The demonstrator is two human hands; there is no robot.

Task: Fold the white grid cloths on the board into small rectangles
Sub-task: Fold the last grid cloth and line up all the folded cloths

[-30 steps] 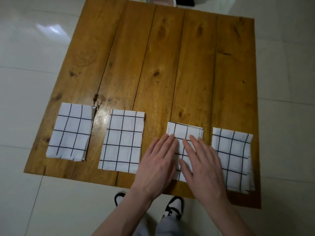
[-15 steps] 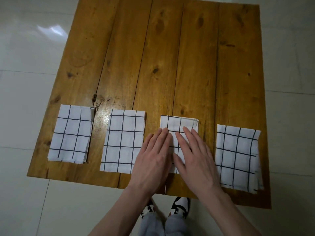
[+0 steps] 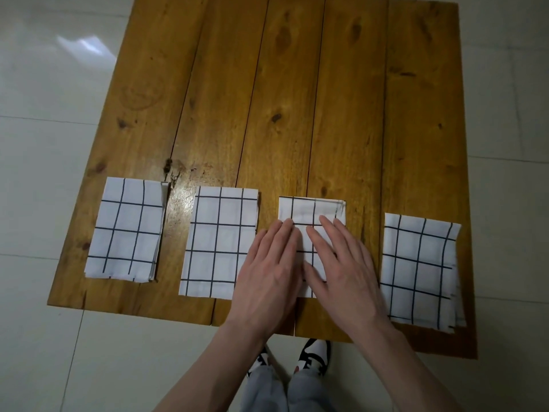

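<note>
Four folded grid cloths point(image 3: 218, 243) line the wooden board point(image 3: 297, 99) — flat left hand point(image 3: 267, 272) and right hand point(image 3: 341, 269) press the third cloth point(image 3: 312, 211), likely setting its crease.

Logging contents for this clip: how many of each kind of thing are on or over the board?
Folded white grid cloths: 4
Hands, flat on the third cloth: 2, left hand, right hand
Wooden board: 1
Total: 7

Both forearms reach forward; left hand point(image 3: 267, 272) and right hand point(image 3: 341, 269) lie flat, palms down, fingers straight, side by side
</note>
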